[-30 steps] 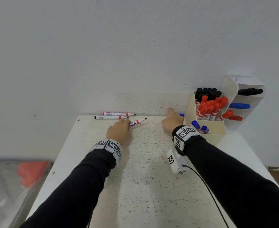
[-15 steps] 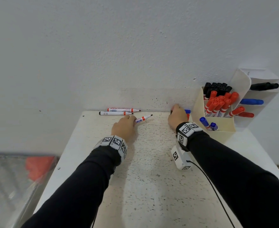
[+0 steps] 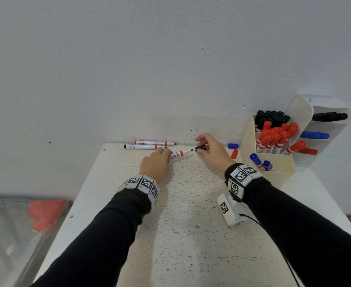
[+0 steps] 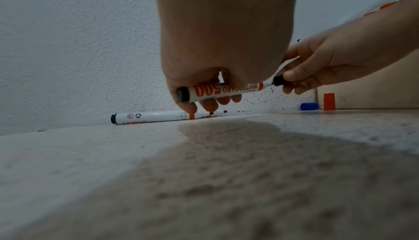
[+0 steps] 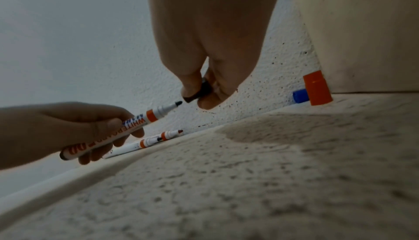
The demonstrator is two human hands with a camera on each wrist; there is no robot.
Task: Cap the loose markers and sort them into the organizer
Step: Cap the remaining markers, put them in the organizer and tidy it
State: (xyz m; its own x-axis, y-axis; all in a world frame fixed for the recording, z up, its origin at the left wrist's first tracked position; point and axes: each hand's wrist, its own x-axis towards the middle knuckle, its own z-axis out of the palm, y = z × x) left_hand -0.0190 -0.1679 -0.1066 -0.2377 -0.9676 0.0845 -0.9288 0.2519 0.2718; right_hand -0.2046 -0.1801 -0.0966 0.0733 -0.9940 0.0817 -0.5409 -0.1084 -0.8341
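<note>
My left hand (image 3: 157, 162) grips an uncapped white marker (image 3: 179, 154) with an orange band and a black tip, pointing right. My right hand (image 3: 209, 151) pinches a black cap (image 3: 201, 148) just off that tip, with a small gap between them in the right wrist view: marker (image 5: 145, 119), cap (image 5: 199, 91). Two more uncapped markers (image 3: 147, 144) lie by the wall behind my left hand. A loose blue cap (image 3: 233, 145) and a loose red cap (image 3: 234, 153) lie beside the cream organizer (image 3: 274, 164), which holds black, red and blue markers.
A white shelf unit (image 3: 323, 129) behind the organizer holds a black, a blue and a red marker lying flat. The speckled white table (image 3: 191, 235) ends at the wall. A white tagged device (image 3: 230, 210) with a cable hangs under my right wrist.
My right hand has come away from the caps near the organizer with a black cap and moved left to the marker's tip. My left hand has lifted the marker slightly.
</note>
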